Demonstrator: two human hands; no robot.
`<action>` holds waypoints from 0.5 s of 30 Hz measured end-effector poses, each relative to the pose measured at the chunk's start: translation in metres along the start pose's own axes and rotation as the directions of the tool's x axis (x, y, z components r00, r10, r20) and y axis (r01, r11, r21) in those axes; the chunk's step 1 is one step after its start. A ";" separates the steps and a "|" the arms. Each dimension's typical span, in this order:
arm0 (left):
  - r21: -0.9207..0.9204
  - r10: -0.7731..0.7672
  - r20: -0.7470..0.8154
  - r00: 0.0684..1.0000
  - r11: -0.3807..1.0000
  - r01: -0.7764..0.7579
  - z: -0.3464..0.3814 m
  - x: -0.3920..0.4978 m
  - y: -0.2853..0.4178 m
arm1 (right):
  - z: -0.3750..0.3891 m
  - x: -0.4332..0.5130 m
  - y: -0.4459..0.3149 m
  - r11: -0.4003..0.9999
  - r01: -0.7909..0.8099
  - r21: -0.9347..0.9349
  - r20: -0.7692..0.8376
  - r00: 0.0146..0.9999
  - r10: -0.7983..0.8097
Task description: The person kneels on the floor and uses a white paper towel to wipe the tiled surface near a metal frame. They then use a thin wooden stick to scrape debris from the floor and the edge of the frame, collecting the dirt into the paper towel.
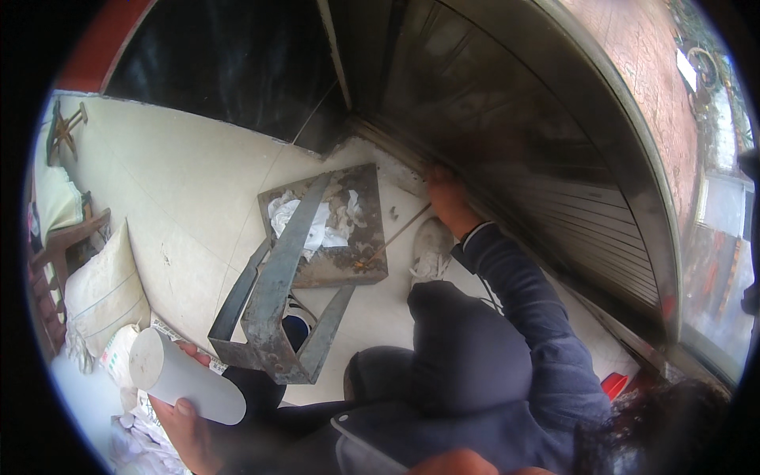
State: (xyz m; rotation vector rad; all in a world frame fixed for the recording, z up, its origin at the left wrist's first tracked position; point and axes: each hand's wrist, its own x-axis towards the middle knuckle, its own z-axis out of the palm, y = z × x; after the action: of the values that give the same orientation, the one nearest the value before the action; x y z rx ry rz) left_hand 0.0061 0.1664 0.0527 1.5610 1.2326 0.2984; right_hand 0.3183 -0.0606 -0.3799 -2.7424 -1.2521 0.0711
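Observation:
My left hand [184, 430] grips a smooth white cylinder [199, 380], held tilted at the lower left. Reaching far forward, my right hand [449, 199] is down at the bottom edge of a dark framed glass door [504, 119]; its fingertips are blurred. One end of a thin brown stick [401, 233] meets that hand, and whether I hold it is unclear. The stick's other end lies over a rusty square sheet-metal pan [362, 208]. Crumpled white paper [309, 222] rests on the pan. Flat metal straps [282, 261] rise from it towards me and join in a bent frame.
Pale floor tiles [190, 178] surround the pan. A stuffed woven sack [110, 291] and a wooden chair [65, 249] stand at the left. My shoe [431, 249] is beside the pan, near the door. A red object [614, 385] lies at the lower right.

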 end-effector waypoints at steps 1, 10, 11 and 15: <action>-0.005 0.000 0.003 1.000 1.000 0.000 0.000 0.000 0.001 | 0.004 0.000 0.001 0.999 -0.013 -0.038 0.019 1.000 0.013; 0.016 -0.018 0.012 1.000 1.000 0.018 -0.005 0.001 -0.002 | 0.018 -0.001 0.015 0.998 -0.001 -0.066 0.081 0.997 0.006; 0.015 -0.023 0.025 0.999 1.000 0.023 -0.006 0.001 -0.002 | 0.015 -0.002 0.017 1.000 0.009 -0.022 0.124 0.992 -0.006; 0.061 -0.021 0.025 0.999 0.998 0.020 -0.009 -0.001 0.000 | -0.001 0.000 0.011 0.972 -0.092 0.215 0.174 0.983 0.055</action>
State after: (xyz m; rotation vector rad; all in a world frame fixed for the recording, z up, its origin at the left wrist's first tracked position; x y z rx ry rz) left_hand -0.0008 0.1712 0.0566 1.5982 1.2476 0.2292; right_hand 0.3268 -0.0677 -0.3799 -2.6305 -1.1023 0.4299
